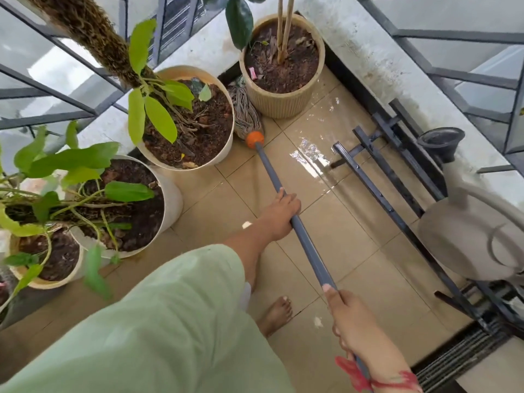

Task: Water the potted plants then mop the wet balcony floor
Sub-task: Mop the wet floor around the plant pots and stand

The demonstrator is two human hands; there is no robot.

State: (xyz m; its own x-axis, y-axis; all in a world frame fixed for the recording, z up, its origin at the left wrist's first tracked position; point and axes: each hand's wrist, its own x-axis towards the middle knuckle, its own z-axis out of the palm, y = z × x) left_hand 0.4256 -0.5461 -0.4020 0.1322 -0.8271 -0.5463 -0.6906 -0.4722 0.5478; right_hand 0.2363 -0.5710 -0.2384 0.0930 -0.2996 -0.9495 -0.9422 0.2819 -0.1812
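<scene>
Left hand (280, 214) and right hand (350, 316) both grip the grey mop pole (309, 252). Its stringy mop head (245, 109) lies far, between a smooth cream pot (184, 70) and a ribbed cream pot (286, 104).

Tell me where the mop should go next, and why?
Probably pull the mop head from between the ribbed pot and round pot, then sweep it onto the shiny puddle. Left hand and right hand grip the handle; that water lies unmopped.
</scene>
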